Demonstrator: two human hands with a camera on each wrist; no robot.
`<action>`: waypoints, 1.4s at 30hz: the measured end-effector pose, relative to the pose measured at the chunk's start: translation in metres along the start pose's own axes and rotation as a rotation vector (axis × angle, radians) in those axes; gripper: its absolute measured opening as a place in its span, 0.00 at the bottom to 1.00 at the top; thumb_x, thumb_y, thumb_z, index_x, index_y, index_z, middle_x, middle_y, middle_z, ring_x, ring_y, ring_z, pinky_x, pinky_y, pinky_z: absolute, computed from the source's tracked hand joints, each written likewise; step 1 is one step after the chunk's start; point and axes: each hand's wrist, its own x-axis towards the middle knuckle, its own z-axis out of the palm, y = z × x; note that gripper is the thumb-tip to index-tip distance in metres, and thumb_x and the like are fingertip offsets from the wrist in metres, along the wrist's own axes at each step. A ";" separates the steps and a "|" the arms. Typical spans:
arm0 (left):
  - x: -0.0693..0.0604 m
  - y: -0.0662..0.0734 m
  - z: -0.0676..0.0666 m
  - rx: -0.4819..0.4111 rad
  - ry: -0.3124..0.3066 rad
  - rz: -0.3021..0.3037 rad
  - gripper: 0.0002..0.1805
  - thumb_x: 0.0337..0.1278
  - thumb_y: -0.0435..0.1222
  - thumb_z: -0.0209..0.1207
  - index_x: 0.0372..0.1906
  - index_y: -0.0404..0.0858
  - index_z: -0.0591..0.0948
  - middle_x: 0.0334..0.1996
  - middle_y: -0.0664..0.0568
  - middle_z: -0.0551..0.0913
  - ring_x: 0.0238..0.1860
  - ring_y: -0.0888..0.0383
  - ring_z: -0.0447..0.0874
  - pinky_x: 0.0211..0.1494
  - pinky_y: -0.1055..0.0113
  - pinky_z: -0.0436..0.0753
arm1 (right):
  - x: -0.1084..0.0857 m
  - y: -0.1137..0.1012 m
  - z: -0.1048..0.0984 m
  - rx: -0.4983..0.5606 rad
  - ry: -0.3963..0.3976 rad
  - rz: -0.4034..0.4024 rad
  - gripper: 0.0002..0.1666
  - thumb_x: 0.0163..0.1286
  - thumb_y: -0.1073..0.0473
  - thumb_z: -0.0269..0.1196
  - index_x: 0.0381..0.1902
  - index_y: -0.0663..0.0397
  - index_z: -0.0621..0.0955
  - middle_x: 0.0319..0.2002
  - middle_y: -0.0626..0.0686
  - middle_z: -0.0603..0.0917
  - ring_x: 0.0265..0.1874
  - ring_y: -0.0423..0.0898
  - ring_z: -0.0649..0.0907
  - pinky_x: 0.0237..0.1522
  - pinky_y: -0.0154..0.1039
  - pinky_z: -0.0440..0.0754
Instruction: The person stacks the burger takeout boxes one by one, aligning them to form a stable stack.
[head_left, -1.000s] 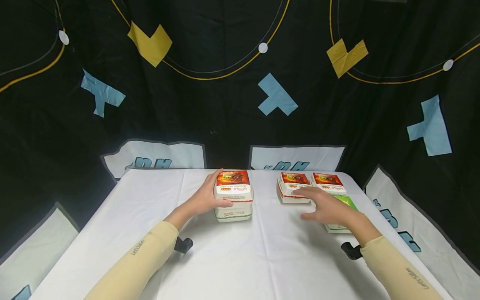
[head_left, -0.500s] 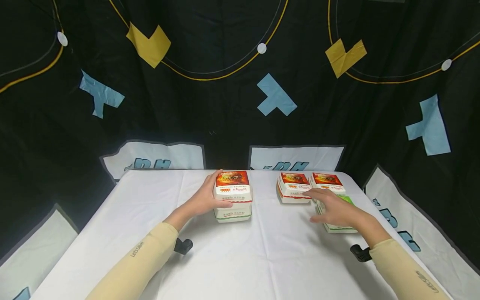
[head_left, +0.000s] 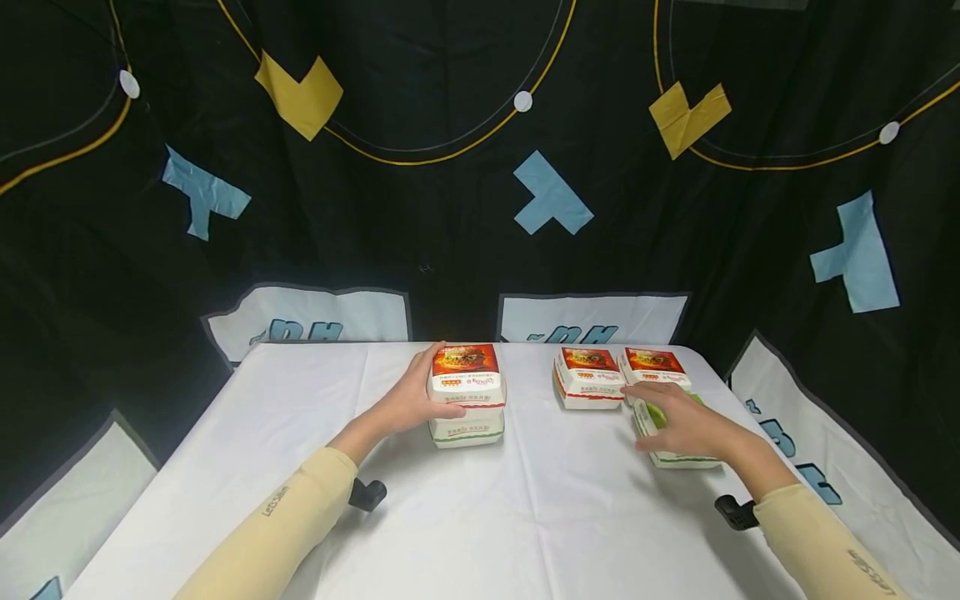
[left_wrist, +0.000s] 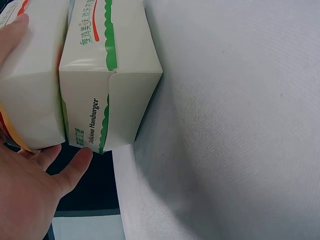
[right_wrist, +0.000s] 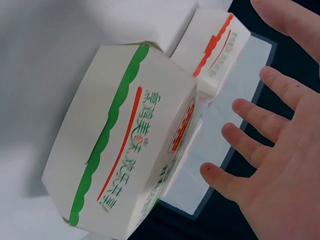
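Observation:
At the table's middle, a red-topped hamburger box (head_left: pixel 468 383) sits on a green-trimmed hamburger box (head_left: pixel 467 432). My left hand (head_left: pixel 405 400) grips this stack from its left, thumb across the front of the upper box and fingers along the far side. In the left wrist view a fingertip touches the lower box (left_wrist: pixel 90 100). On the right, my right hand (head_left: pixel 686 425) hovers over a green-topped hamburger box (right_wrist: pixel 120 135), fingers spread and holding nothing. The hand hides much of its lid in the head view.
Behind the right hand stand two more red-topped boxes, one on the left (head_left: pixel 588 379) and one on the right (head_left: pixel 652 364). White cloth covers the table (head_left: pixel 450 525). A black curtain (head_left: pixel 450 225) with taped shapes hangs behind.
My right hand has moved right, from beside the left red-topped box at the back to above the green-topped box. The left hand and its stack have stayed put.

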 end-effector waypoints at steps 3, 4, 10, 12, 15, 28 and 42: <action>0.000 0.000 0.000 0.001 0.003 -0.001 0.67 0.37 0.57 0.78 0.80 0.56 0.46 0.76 0.50 0.55 0.71 0.48 0.62 0.69 0.41 0.72 | 0.000 0.004 0.001 -0.013 -0.007 0.020 0.52 0.55 0.39 0.75 0.75 0.41 0.68 0.74 0.58 0.68 0.71 0.65 0.64 0.61 0.75 0.67; 0.000 0.000 0.000 0.002 0.004 -0.002 0.67 0.37 0.57 0.78 0.80 0.56 0.46 0.76 0.50 0.55 0.71 0.48 0.62 0.69 0.41 0.72 | 0.000 0.005 0.001 -0.017 -0.009 0.029 0.52 0.55 0.39 0.75 0.75 0.41 0.68 0.74 0.58 0.68 0.71 0.64 0.64 0.61 0.76 0.67; 0.000 0.001 -0.001 0.006 0.002 0.006 0.67 0.37 0.56 0.78 0.80 0.55 0.46 0.75 0.50 0.55 0.71 0.48 0.62 0.69 0.41 0.71 | -0.002 0.009 0.000 -0.032 -0.015 0.058 0.54 0.53 0.36 0.75 0.75 0.40 0.68 0.73 0.60 0.67 0.69 0.65 0.64 0.58 0.76 0.70; 0.000 0.002 -0.001 0.005 0.002 0.009 0.67 0.37 0.55 0.78 0.80 0.55 0.46 0.75 0.49 0.55 0.71 0.48 0.62 0.69 0.41 0.71 | -0.003 0.010 -0.002 -0.031 -0.021 0.063 0.54 0.53 0.36 0.75 0.75 0.41 0.68 0.73 0.60 0.67 0.69 0.65 0.64 0.58 0.76 0.70; -0.001 0.002 -0.001 0.005 0.001 0.007 0.67 0.38 0.55 0.78 0.80 0.54 0.46 0.76 0.50 0.55 0.71 0.48 0.62 0.70 0.42 0.71 | -0.004 0.012 -0.003 -0.031 -0.031 0.067 0.54 0.53 0.38 0.75 0.75 0.43 0.68 0.74 0.60 0.66 0.70 0.65 0.63 0.60 0.75 0.69; 0.000 0.003 -0.002 0.002 0.002 0.005 0.68 0.37 0.55 0.78 0.80 0.55 0.46 0.76 0.50 0.55 0.71 0.48 0.62 0.70 0.42 0.71 | -0.010 0.026 -0.003 -0.075 -0.031 0.074 0.58 0.47 0.41 0.79 0.74 0.45 0.68 0.72 0.66 0.66 0.68 0.69 0.63 0.60 0.76 0.66; 0.000 -0.001 0.001 -0.011 0.002 0.007 0.67 0.37 0.56 0.78 0.80 0.56 0.46 0.75 0.51 0.55 0.70 0.49 0.63 0.70 0.42 0.71 | -0.016 0.033 0.003 -0.044 -0.072 0.113 0.61 0.46 0.40 0.80 0.76 0.42 0.66 0.74 0.66 0.62 0.69 0.70 0.61 0.57 0.77 0.68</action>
